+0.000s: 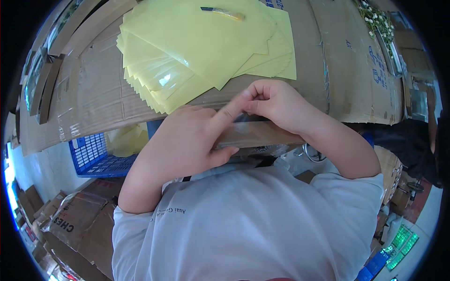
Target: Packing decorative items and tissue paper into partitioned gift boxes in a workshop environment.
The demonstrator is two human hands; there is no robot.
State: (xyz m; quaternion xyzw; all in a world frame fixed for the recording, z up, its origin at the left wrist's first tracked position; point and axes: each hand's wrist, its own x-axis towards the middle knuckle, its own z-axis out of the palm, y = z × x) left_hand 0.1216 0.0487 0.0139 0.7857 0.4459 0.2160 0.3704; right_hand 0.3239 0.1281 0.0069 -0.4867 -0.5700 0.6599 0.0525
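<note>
My right hand point(276, 100) is closed in a pinch at the near edge of the cardboard-covered table; whatever lies between its fingertips is too small or hidden to make out. Reaching across from the left, my left hand point(199, 129) points its index finger at that pinch and touches the right fingertips. Its thumb stands well apart, and no object shows in it. Just beyond both hands, glossy yellow sheets point(197, 42) lie fanned in an overlapping pile. A small flat brush point(224, 13) with a yellowish end and dark tip rests on top of them.
Flattened cardboard point(89, 89) covers the table. Below its left edge stands a blue plastic basket point(89, 154) with yellow sheet material beside it. Cardboard strips point(44, 89) lie at the far left. White flowers point(377, 21) are at the far right. Cartons point(77, 220) fill the lower left.
</note>
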